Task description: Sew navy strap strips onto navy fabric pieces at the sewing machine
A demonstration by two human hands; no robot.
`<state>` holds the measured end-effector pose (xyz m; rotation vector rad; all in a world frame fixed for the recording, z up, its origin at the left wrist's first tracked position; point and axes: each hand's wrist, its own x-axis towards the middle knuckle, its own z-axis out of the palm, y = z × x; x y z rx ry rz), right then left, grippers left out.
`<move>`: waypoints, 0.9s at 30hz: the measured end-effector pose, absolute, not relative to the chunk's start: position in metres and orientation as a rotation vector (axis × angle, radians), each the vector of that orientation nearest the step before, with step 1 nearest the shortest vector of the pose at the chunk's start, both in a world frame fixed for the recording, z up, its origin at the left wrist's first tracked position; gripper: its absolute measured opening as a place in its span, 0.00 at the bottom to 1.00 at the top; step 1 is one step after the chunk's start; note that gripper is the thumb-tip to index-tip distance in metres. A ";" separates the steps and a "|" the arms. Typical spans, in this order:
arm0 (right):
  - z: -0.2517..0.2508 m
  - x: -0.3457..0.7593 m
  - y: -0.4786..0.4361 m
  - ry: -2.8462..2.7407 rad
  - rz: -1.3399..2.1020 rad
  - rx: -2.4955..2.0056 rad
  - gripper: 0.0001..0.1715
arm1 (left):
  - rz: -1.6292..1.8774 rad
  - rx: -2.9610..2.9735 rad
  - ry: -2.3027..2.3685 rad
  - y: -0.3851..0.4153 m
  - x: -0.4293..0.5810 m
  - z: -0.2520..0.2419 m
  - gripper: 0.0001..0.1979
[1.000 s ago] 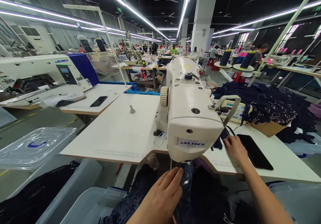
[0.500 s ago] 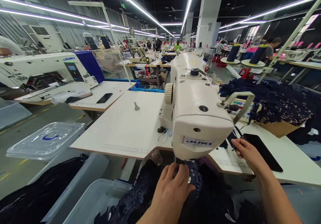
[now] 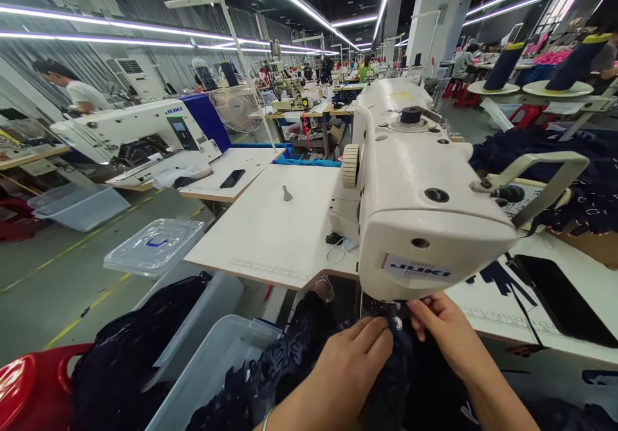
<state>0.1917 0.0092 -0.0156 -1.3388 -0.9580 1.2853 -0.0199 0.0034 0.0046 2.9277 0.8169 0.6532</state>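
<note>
A white JUKI sewing machine (image 3: pixel 415 186) stands on the white table (image 3: pixel 284 225) straight ahead. Below its head, dark navy lace fabric (image 3: pixel 290 360) bunches up and trails down to the left. My left hand (image 3: pixel 355 360) pinches this fabric just under the machine head, fingers pressed together. My right hand (image 3: pixel 441 331) meets it from the right, fingers closed on the same fabric beside the needle area. The needle itself is hidden behind the machine head and my hands.
A black phone (image 3: pixel 562 299) lies on the table at right beside thin dark straps (image 3: pixel 502 283). Clear plastic bins (image 3: pixel 212 373) and a lid (image 3: pixel 154 247) stand at left, a red stool (image 3: pixel 29 389) at the bottom left. More navy fabric (image 3: pixel 579 173) piles up at right. Other workers sit at distant machines.
My right hand left the table near the phone and came left to the fabric under the machine head. My left hand closed on the fabric. The view swung left and nearer.
</note>
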 end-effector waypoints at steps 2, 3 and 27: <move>-0.019 0.189 0.011 -1.088 1.147 -1.444 0.21 | 0.677 2.923 0.720 0.005 -0.025 0.007 0.14; -0.020 0.188 0.012 -1.127 1.096 -1.484 0.21 | 0.680 2.932 0.681 0.006 -0.027 0.008 0.13; -0.031 0.187 0.006 -1.104 1.221 -1.514 0.24 | 0.688 3.098 0.725 0.008 -0.020 -0.002 0.17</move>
